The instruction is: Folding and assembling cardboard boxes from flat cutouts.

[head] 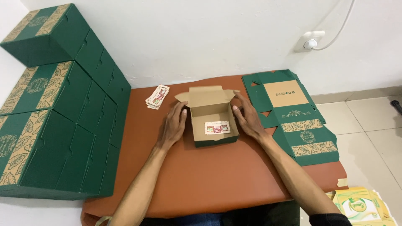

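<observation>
The left hand (173,125) and right hand (248,118), fingers loosely spread, press flat against the sides of an open green carton (213,119); a small printed card (217,127) lies inside.

Head camera looks steeply down, close

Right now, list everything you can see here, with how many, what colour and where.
open box: one, green outside, brown inside, centre of the table
card: one, pale with red and green, inside the open box
card stack: one, pale, left of the open box
flat box blanks: a pile, green and tan, table's right end
closed boxes: a stack, green and tan, far left
table: one, brown
wall socket: one, white, on the wall
yellow packs: several, floor at lower right
left hand: on the box's left side
right hand: on the box's right side
</observation>
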